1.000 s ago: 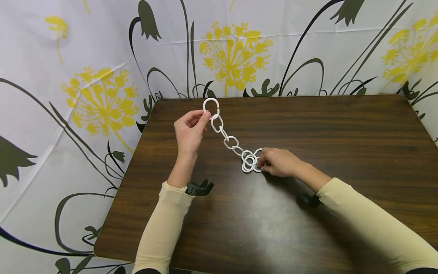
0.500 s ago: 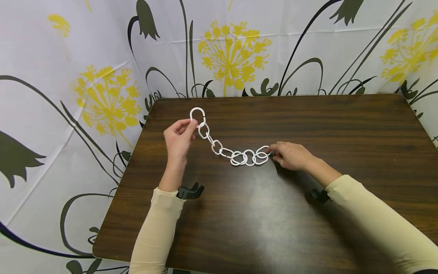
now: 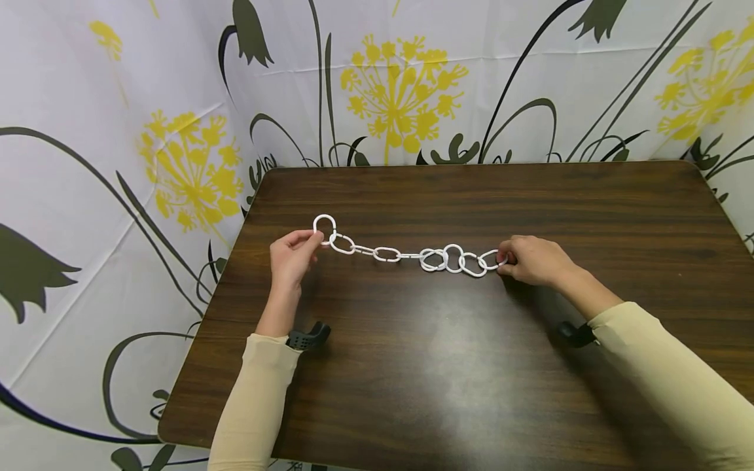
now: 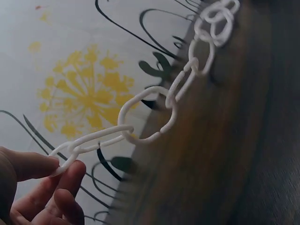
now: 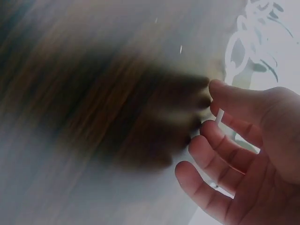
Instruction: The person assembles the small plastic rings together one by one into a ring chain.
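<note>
Table point(image 3: 471, 392): we see a dark brown wood-grain top with rounded corners, spreading beneath and all around the fingers.
Backdrop point(image 3: 118, 78): we see a white cloth behind and left of the fingers, printed with yellow flower heads point(image 3: 403, 91) and dark curving stems point(image 3: 518, 59).

- chain point(image 3: 412, 254): white plastic links, smooth, slight gloss
- table point(image 3: 471, 366): dark wood-grain top, semi-gloss, glare patch
- backdrop point(image 3: 147, 98): printed cloth, matt, creased
- sleeves point(image 3: 259, 392): beige knit fabric, matt
</note>
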The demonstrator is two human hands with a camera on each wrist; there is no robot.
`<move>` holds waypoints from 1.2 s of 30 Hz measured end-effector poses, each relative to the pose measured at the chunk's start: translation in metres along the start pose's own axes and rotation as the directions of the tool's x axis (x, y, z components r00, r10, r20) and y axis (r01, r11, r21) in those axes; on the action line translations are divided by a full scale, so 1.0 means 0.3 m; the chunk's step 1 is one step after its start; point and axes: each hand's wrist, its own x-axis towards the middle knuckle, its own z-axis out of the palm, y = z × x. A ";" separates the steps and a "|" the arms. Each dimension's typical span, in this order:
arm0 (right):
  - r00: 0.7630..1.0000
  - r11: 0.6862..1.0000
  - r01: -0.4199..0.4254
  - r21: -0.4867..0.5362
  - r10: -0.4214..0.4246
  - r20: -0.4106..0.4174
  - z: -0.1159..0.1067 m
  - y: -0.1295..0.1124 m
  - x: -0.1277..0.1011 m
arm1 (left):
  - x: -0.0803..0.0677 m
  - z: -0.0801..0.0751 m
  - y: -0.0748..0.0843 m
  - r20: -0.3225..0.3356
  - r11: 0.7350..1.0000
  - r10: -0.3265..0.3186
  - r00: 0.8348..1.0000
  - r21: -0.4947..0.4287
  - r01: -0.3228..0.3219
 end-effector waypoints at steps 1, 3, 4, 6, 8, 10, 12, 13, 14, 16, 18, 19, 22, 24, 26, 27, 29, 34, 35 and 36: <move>1.000 1.000 -0.006 0.001 0.006 0.002 -0.005 0.010 -0.006 | 0.004 -0.005 -0.010 0.007 0.999 -0.019 1.000 0.031 0.019; 1.000 1.000 -0.018 0.000 0.018 0.008 -0.015 0.027 -0.018 | 0.013 -0.015 -0.031 0.023 0.995 -0.054 0.998 0.088 0.051; 1.000 1.000 -0.022 0.002 0.022 0.010 -0.020 0.036 -0.022 | 0.017 -0.020 -0.039 0.030 0.992 -0.065 0.997 0.113 0.062; 0.999 0.999 -0.038 0.000 0.038 0.019 -0.029 0.052 -0.032 | 0.025 -0.028 -0.054 0.044 0.984 -0.090 0.995 0.161 0.082; 0.998 0.999 -0.052 0.001 0.052 0.032 -0.037 0.066 -0.041 | 0.031 -0.035 -0.065 0.063 0.975 -0.102 0.993 0.205 0.087; 0.997 0.998 -0.060 0.002 0.060 0.045 -0.046 0.080 -0.050 | 0.037 -0.041 -0.074 0.087 0.966 -0.109 0.990 0.245 0.084; 0.996 0.998 -0.068 -0.001 0.068 0.054 -0.052 0.095 -0.059 | 0.044 -0.044 -0.083 0.116 0.956 -0.118 0.986 0.281 0.081; 0.996 0.998 -0.070 -0.001 0.070 0.057 -0.056 0.102 -0.064 | 0.047 -0.046 -0.087 0.135 0.951 -0.119 0.984 0.299 0.074; 0.996 0.997 -0.071 -0.001 0.071 0.060 -0.060 0.109 -0.068 | 0.051 -0.047 -0.091 0.150 0.947 -0.119 0.981 0.314 0.067; 0.995 0.997 -0.075 -0.003 0.075 0.064 -0.065 0.124 -0.077 | 0.055 -0.046 -0.099 0.170 0.935 -0.118 0.978 0.351 0.052; 0.994 0.997 -0.081 -0.006 0.081 0.066 -0.070 0.137 -0.085 | 0.056 -0.045 -0.107 0.185 0.918 -0.110 0.977 0.394 0.029; 0.994 0.996 -0.084 -0.005 0.085 0.070 -0.072 0.145 -0.089 | 0.056 -0.045 -0.112 0.186 0.908 -0.105 0.977 0.418 0.018; 0.993 0.996 -0.092 -0.006 0.092 0.077 -0.077 0.166 -0.100 | 0.057 -0.045 -0.125 0.178 0.879 -0.090 0.980 0.477 -0.006; 0.992 0.995 -0.100 -0.005 0.100 0.081 -0.080 0.175 -0.106 | 0.057 -0.047 -0.130 0.167 0.854 -0.077 0.983 0.520 -0.022; 0.990 0.994 -0.111 -0.007 0.111 0.084 -0.084 0.180 -0.112 | 0.057 -0.051 -0.130 0.146 0.820 -0.057 0.988 0.572 -0.037; 0.989 0.993 -0.118 -0.008 0.118 0.085 -0.086 0.181 -0.114 | 0.056 -0.053 -0.129 0.133 0.801 -0.050 0.990 0.598 -0.040; 0.988 0.992 -0.128 -0.009 0.128 0.085 -0.090 0.182 -0.119 | 0.052 -0.056 -0.124 0.113 0.763 -0.031 0.993 0.644 -0.049; 0.988 0.991 -0.134 -0.007 0.134 0.079 -0.092 0.186 -0.124 | 0.045 -0.059 -0.120 0.108 0.706 0.002 0.994 0.704 -0.077; 0.988 0.991 -0.133 -0.007 0.133 0.078 -0.092 0.186 -0.124 | 0.045 -0.059 -0.121 0.111 0.700 0.005 0.994 0.709 -0.083; 0.988 0.991 -0.132 -0.006 0.132 0.077 -0.091 0.186 -0.123 | 0.045 -0.058 -0.122 0.113 0.695 0.009 0.994 0.714 -0.087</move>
